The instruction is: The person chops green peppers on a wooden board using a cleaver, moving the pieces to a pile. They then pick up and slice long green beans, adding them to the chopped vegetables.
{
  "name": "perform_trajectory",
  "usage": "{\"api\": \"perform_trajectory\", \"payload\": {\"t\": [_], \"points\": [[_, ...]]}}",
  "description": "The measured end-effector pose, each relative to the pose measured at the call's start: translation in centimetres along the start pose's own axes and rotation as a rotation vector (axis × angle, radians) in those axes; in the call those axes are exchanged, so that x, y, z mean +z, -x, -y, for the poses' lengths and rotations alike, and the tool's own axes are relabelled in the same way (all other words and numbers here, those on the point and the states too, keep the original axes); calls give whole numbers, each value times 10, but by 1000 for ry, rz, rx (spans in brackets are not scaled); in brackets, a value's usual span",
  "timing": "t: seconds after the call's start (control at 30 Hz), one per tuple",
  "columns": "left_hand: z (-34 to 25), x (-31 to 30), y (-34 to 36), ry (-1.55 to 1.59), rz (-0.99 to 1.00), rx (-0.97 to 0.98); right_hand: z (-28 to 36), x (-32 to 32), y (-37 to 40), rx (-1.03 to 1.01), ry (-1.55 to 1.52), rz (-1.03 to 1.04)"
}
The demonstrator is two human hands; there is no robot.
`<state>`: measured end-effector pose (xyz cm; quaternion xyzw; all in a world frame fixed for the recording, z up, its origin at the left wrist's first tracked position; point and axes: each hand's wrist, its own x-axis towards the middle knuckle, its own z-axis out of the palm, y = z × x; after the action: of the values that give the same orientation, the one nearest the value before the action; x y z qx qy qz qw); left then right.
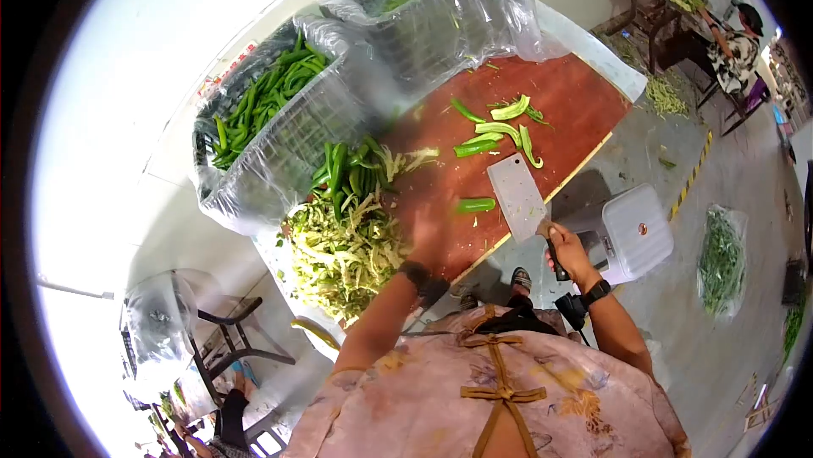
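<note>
My right hand (pixel 572 253) is wrapped round the dark handle of a cleaver (pixel 518 195), whose broad blade lies over the red cutting board (pixel 559 94) near its front edge. Smeared by motion, my left hand (pixel 430 233) is above the board, to the left of a short green pepper piece (pixel 476 205); its fingers cannot be made out. Split and cut green peppers (pixel 500 130) lie beyond the blade. Left of my left hand is a heap of pale pepper cores and seeds (pixel 343 259), with whole green peppers (pixel 343 172) at its back.
Behind the board stand a plastic-lined crate of green peppers (pixel 269 98) and a second lined crate (pixel 440 13). A grey lidded bin (pixel 639 233) is on the floor at right, near a bag of greens (pixel 722 259). Another person (pixel 735 55) sits at upper right; one more is at lower left.
</note>
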<state>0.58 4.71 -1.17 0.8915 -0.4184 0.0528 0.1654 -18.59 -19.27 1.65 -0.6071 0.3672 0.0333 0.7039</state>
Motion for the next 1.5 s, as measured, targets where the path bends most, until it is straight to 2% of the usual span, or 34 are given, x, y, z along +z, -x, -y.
{"api": "perform_trajectory", "payload": {"t": [0.03, 0.07, 0.13, 0.23, 0.43, 0.53, 0.73, 1.07, 1.27, 1.33, 1.5], "points": [[-8, 0, -1, -21, -55, 121, -8, 1, -1, 21, -42, -43], [-18, 0, -1, -24, -50, 133, -16, 2, -3, 20, -54, -48], [-49, -28, -5, 18, 117, 105, -33, 6, -4, -33, -210, -41], [-50, -26, -8, 45, 73, 106, -49, 9, 8, -41, -211, -47], [-29, -10, -36, -38, 147, 157, -74, 29, 21, -36, -281, -36], [-25, -8, -38, -77, 136, 207, -81, 37, 23, -17, -367, -24], [-23, -6, -34, -63, 170, 214, -92, 41, 22, -30, -351, -16], [-19, -3, -38, -62, 230, 198, -71, 58, 2, -90, -340, -77], [-20, -8, -43, -46, 277, 156, -87, 53, 19, -92, -230, -59], [-19, -5, -41, -101, 259, 235, -89, 56, 24, -90, -226, -85], [-15, -6, -40, -35, 238, 225, -57, 77, -2, -84, -276, 23]]}}
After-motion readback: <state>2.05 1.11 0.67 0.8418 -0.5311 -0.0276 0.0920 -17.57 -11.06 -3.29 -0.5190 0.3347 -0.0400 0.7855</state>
